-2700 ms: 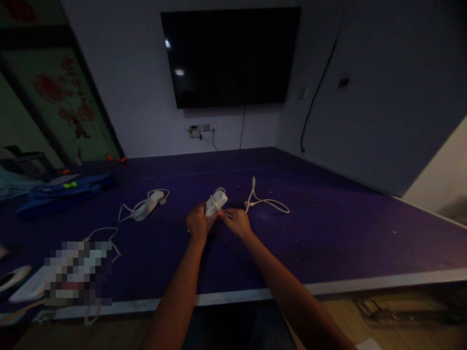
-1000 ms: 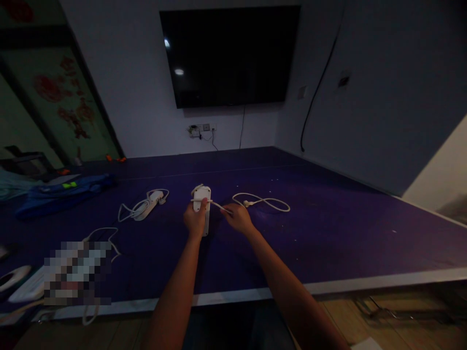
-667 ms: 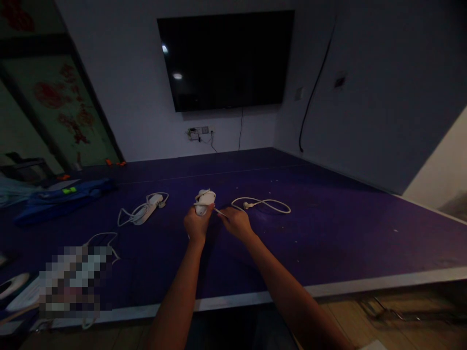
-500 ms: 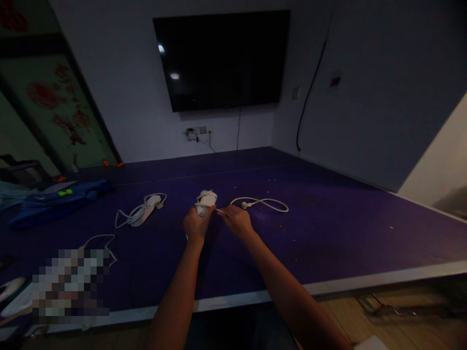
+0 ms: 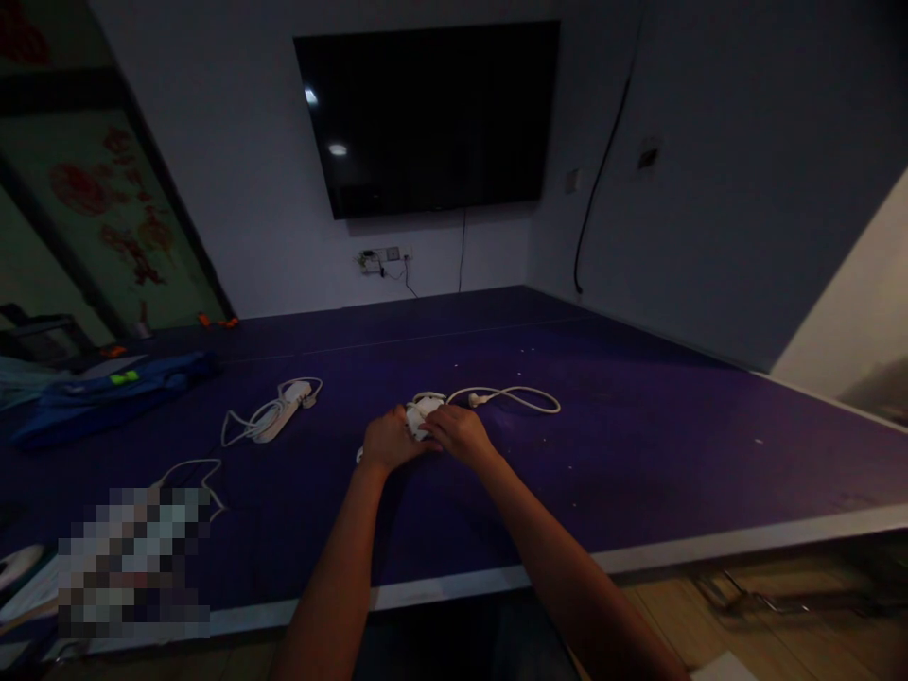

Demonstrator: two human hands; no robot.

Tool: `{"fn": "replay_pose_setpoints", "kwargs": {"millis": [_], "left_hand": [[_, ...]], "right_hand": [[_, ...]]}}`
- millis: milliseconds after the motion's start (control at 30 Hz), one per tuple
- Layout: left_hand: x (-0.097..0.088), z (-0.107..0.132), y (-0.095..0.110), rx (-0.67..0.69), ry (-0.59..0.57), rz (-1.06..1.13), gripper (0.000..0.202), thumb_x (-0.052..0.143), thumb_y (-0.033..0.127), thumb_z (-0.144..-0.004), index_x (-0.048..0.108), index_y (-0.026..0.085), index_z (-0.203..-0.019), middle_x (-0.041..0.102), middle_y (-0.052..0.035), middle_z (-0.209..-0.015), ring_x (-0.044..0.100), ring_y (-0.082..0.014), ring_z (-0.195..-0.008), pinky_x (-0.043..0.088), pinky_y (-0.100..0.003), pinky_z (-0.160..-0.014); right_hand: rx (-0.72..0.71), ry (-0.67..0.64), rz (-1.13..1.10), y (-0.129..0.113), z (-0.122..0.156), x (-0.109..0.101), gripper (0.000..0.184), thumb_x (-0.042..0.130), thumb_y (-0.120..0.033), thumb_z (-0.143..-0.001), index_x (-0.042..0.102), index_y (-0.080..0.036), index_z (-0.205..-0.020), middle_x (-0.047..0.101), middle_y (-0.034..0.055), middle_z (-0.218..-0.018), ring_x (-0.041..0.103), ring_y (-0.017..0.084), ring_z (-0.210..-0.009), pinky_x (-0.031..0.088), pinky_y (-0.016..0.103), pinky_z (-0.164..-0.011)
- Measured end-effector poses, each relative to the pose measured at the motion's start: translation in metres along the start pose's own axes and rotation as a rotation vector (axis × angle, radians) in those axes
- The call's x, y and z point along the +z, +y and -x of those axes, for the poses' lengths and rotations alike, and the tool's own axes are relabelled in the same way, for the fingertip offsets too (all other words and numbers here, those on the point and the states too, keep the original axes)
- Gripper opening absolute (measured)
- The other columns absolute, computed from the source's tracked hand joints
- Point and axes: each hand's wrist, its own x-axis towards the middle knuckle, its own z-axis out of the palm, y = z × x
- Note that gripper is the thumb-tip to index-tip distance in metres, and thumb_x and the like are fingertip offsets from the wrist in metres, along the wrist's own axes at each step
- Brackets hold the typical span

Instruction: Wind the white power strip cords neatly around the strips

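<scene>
My left hand [image 5: 387, 441] grips a white power strip [image 5: 420, 414] low over the purple table [image 5: 638, 445], fingers wrapped round its body. My right hand [image 5: 461, 433] is closed on the strip's white cord where it meets the strip, right beside my left hand. The rest of the cord [image 5: 515, 397] trails off to the right in a loop on the table, with its plug lying near the strip. Some turns of cord lie round the strip.
A second white power strip [image 5: 273, 416] with bundled cord lies to the left. A blue cloth [image 5: 106, 397] sits at far left, more white cord [image 5: 188, 468] near the blurred patch. A dark wall screen [image 5: 426, 113] hangs behind. The table's front edge [image 5: 673, 553] is white.
The strip has turned and come down from upright to low between my hands. My right hand has moved in against it with the cord, and the loose loop on the table has shortened.
</scene>
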Motion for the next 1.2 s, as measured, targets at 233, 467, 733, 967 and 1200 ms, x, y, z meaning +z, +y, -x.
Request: {"fn": "replay_pose_setpoints", "kwargs": {"millis": [233, 467, 733, 967, 1200], "left_hand": [[0.004, 0.000, 0.000, 0.035, -0.032, -0.018, 0.068, 0.054, 0.074, -0.064, 0.060, 0.017, -0.101, 0.069, -0.0154, -0.089, 0.066, -0.0316, -0.089, 0.046, -0.033, -0.073], [-0.002, 0.004, -0.010, -0.039, 0.009, 0.052, 0.073, 0.052, 0.078, -0.061, 0.063, 0.019, -0.103, 0.070, -0.0143, -0.091, 0.066, -0.0292, -0.086, 0.044, -0.031, -0.067], [-0.005, 0.006, -0.013, -0.096, 0.009, 0.172, 0.067, 0.060, 0.075, -0.056, 0.067, 0.022, -0.096, 0.071, -0.0122, -0.090, 0.065, -0.0277, -0.086, 0.042, -0.030, -0.067], [-0.006, 0.015, 0.012, 0.118, -0.099, 0.216, 0.059, 0.069, 0.067, -0.051, 0.068, 0.025, -0.093, 0.071, -0.0086, -0.086, 0.065, -0.0293, -0.085, 0.043, -0.031, -0.070], [-0.002, 0.019, 0.031, 0.351, -0.133, 0.159, 0.058, 0.068, 0.066, -0.053, 0.067, 0.022, -0.091, 0.070, -0.0110, -0.085, 0.066, -0.0293, -0.080, 0.045, -0.034, -0.073]], "right_hand": [[0.072, 0.009, 0.020, -0.004, -0.002, -0.009, 0.027, 0.063, -0.043, -0.080, 0.067, -0.020, -0.094, 0.068, 0.0086, -0.087, 0.062, 0.019, -0.081, 0.041, 0.026, -0.071], [0.278, 0.102, -0.127, 0.006, -0.004, -0.027, 0.047, 0.076, -0.052, -0.060, 0.069, -0.020, -0.094, 0.067, 0.0037, -0.076, 0.059, 0.016, -0.067, 0.039, 0.024, -0.062], [0.423, 0.037, -0.822, 0.024, -0.007, -0.030, 0.030, 0.076, -0.043, -0.056, 0.066, -0.016, -0.062, 0.064, 0.0013, -0.060, 0.055, 0.013, -0.056, 0.040, 0.023, -0.053], [0.562, 0.068, -1.023, 0.028, -0.005, -0.039, 0.028, 0.081, -0.030, -0.045, 0.061, -0.016, -0.060, 0.062, -0.0014, -0.056, 0.055, 0.011, -0.050, 0.043, 0.022, -0.051], [0.653, 0.059, -1.123, 0.038, -0.001, -0.037, 0.027, 0.080, -0.022, -0.042, 0.062, -0.015, -0.061, 0.063, -0.0010, -0.055, 0.059, 0.012, -0.050, 0.045, 0.024, -0.052]]}}
